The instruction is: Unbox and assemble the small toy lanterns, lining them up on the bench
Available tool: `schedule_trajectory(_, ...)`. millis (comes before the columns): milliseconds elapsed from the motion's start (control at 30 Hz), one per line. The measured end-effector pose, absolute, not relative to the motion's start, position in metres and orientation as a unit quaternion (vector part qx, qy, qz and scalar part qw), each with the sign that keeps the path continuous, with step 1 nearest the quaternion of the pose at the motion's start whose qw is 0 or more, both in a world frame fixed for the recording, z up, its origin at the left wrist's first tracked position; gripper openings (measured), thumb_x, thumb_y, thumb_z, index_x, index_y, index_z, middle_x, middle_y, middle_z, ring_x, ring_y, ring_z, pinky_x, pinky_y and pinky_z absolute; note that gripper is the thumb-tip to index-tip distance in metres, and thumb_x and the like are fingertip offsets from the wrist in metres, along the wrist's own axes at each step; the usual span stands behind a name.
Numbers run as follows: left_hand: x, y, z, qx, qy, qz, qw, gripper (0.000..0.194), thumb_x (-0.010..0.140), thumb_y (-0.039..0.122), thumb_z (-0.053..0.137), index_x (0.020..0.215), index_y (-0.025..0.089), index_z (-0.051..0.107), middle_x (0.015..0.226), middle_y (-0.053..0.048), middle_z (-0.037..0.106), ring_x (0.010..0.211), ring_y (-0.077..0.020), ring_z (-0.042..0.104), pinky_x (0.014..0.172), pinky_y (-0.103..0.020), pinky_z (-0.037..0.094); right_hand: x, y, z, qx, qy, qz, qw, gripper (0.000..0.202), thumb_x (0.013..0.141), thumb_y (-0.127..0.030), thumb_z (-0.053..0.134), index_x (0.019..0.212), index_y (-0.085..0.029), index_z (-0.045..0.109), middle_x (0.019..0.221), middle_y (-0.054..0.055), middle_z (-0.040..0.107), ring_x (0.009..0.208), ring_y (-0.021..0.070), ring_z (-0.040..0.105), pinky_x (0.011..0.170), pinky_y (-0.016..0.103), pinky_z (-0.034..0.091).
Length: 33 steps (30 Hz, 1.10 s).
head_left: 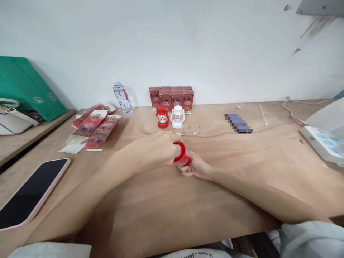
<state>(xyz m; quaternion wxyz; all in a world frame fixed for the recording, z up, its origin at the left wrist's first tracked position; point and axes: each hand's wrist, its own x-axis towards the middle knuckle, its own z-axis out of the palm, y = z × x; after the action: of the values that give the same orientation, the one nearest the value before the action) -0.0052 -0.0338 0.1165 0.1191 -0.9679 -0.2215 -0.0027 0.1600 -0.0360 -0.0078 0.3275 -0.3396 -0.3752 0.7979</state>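
Red plastic, glossy and round-rimmed, makes up the lantern part (pixel 180 152) seen in the head view, tilted so its wide, ring-like opening faces up and left. It is held above the wooden table (pixel 150 211), on the near side of the white lantern (pixel 177 116), which serves as landmark. Clear or pale material shows below the rim.

The right hand (pixel 198 166) is closed around its lower side, thumb and fingers on it; the left hand (pixel 161 148) is curled over the rim, its fingertips hidden, so I cannot tell how tightly it grips.

Two lanterns stand upright: the white one and, just left of it, a red lantern (pixel 162 116). Behind them are seven visible red boxes (pixel 176 100), three in front and four behind (their pale script is too small to read).

Left of the landmark lie at least three flattened cartons (pixel 102 132), with one clear bottle (pixel 123 97) beyond, its label illegible. Farther left is a green bag (pixel 29 86) bearing a small, unreadable pale logo; nearer is one black-screened phone (pixel 33 193). Small metal pieces (pixel 195 131) lie just right of and nearer than the landmark.
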Motion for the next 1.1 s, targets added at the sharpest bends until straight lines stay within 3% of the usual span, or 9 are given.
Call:
schedule_trajectory(367,0.001,-0.037,0.119,-0.961,-0.229,0.058,0.142,0.012,0.076,0.010,0.057,0.072,0.013,0.068,0.092,-0.006,0.066,0.079,-0.0170,0.060,0.065,-0.026,0.040,0.160,-0.036,-0.007,-0.332,-0.386,0.797,0.327,0.013,0.079,-0.028,0.045,0.071,-0.021,0.038,0.055,-0.008,0.035,0.041,0.0037,0.018,0.036,0.015,0.014)
schedule_trajectory(700,-0.001,-0.035,0.118,-0.966,-0.223,0.033,0.129,0.011,0.076,0.010,0.057,0.071,0.013,0.066,0.091,-0.006,0.065,0.079,-0.0168,0.059,0.064,-0.026,0.038,0.162,-0.034,-0.006,-0.312,-0.392,0.807,0.313,0.011,0.077,-0.027,0.046,0.071,-0.021,0.038,0.054,-0.009,0.029,0.043,0.0046,0.015,0.037,0.015,0.011)
schedule_trajectory(967,-0.008,-0.043,0.122,-0.959,-0.251,-0.010,0.128,0.011,0.078,0.012,0.054,0.088,0.013,0.058,0.078,-0.003,0.061,0.058,-0.0146,0.051,0.050,-0.027,0.028,0.163,-0.035,-0.006,-0.297,-0.414,0.806,0.300,0.012,0.077,-0.025,0.046,0.071,-0.021,0.036,0.055,-0.009,0.027,0.045,0.0048,0.013,0.039,0.015,0.012)
schedule_trajectory(1100,-0.005,-0.042,0.123,-0.956,-0.266,0.028,0.125,0.011,0.074,0.010,0.053,0.080,0.012,0.061,0.077,-0.005,0.063,0.058,-0.0149,0.052,0.051,-0.026,0.029,0.162,-0.035,-0.005,-0.313,-0.413,0.801,0.299,0.011,0.079,-0.027,0.044,0.073,-0.022,0.037,0.055,-0.009,0.029,0.043,0.0046,0.014,0.038,0.015,0.013)
